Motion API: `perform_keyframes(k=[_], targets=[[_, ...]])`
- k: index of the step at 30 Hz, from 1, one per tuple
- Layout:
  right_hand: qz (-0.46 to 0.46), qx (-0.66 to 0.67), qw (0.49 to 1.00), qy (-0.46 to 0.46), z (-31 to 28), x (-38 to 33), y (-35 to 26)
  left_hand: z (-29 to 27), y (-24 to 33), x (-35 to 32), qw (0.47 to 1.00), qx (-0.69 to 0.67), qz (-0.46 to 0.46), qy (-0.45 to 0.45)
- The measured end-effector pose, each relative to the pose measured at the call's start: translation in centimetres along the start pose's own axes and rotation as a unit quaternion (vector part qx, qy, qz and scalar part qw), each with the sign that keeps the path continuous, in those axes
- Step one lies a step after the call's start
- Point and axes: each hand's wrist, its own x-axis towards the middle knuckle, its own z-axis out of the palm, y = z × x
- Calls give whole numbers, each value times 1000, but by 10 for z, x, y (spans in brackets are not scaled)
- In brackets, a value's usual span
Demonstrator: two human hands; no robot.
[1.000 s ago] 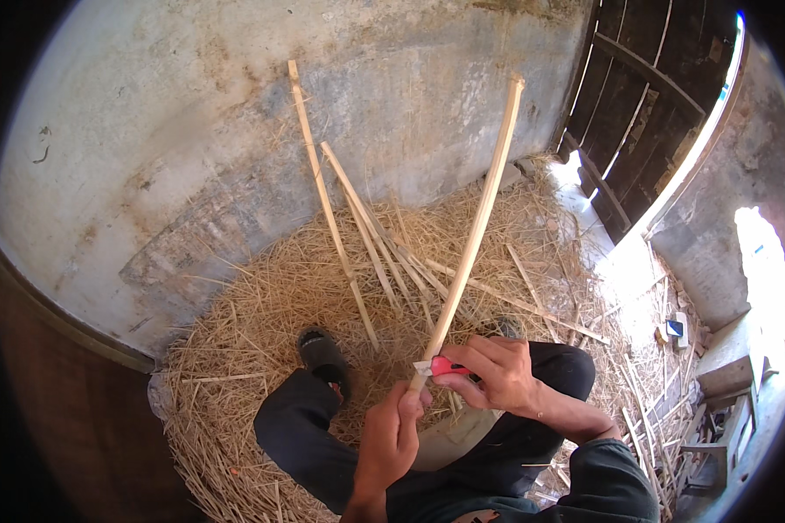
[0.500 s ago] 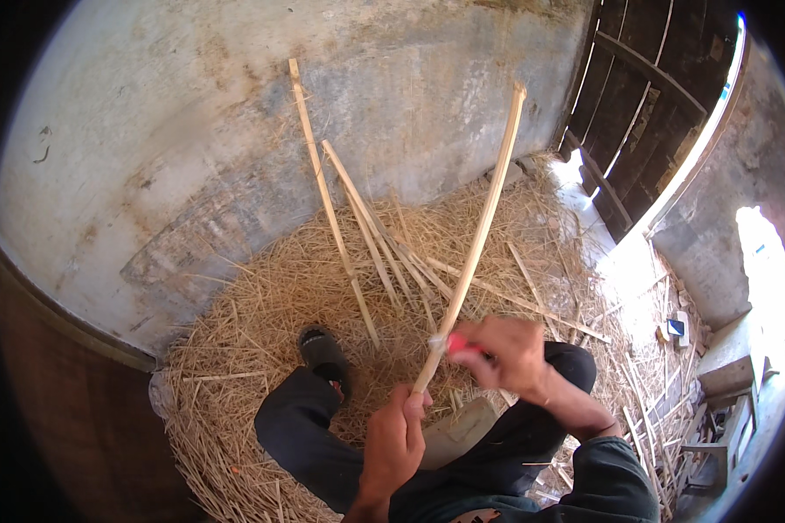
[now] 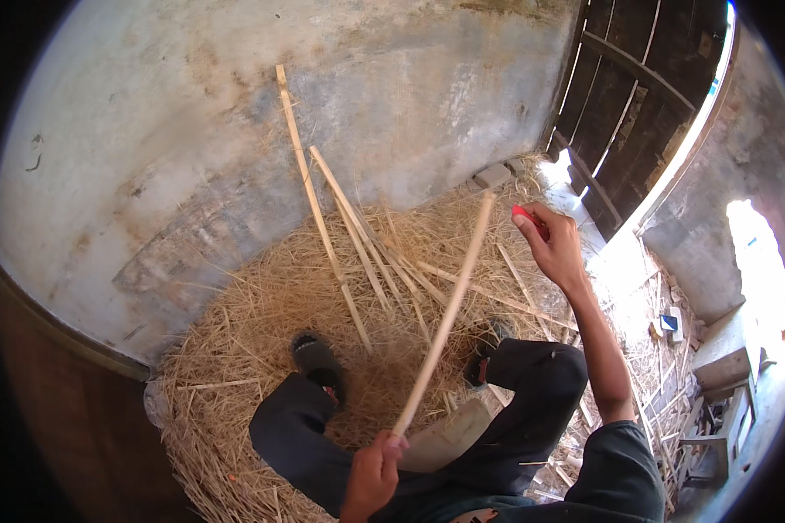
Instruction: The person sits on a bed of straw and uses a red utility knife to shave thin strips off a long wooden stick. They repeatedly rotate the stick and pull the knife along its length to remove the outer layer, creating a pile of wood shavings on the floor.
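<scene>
My left hand (image 3: 373,471) is closed around the lower end of a pale wooden stick (image 3: 446,322). The stick slants up and to the right, away from my lap. Close to its upper tip, my right hand (image 3: 553,247) is raised and closed on a red-handled tool (image 3: 522,214). The tool is apart from the stick, and I cannot make out its working end. Between my legs lies a pale, flat-looking piece (image 3: 449,438), partly behind the stick.
Several similar sticks (image 3: 316,213) lean on the stained wall (image 3: 192,157) or lie across the straw and shavings (image 3: 235,418). A dark plank door (image 3: 641,113) stands at the far right, with blocks (image 3: 492,175) by the wall. Wooden furniture (image 3: 715,431) is at the right.
My right hand with the red-handled tool has moved up and away from the stick's lower part to near its top. The stick's upper end has dropped, and my left hand is slightly lower.
</scene>
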Motion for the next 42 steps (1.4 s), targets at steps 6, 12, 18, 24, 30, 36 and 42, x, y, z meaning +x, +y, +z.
perform_keyframes(k=[6, 12, 18, 24, 30, 36, 42], targets=[[190, 294, 925, -151, 29, 17, 54, -27, -8, 23, 984, -167, -62, -27], [-29, -304, 846, -437, 79, -9, 96, -26, 17, 35, 959, -239, -109, -103], [-77, -313, 814, -484, 151, -37, 65, 40, 32, 43, 984, -23, 118, -131], [-112, -309, 832, -447, 157, -48, 57, 85, 31, 59, 977, 105, 97, -155], [-108, -304, 846, -425, 139, -51, 57, 76, 15, 72, 981, 108, 89, -135], [-114, -261, 879, -381, 127, -50, 54, 51, 4, 87, 981, 171, 84, -47], [-124, -229, 899, -352, 133, -53, 59, 43, 24, 79, 986, 147, 76, -35]])
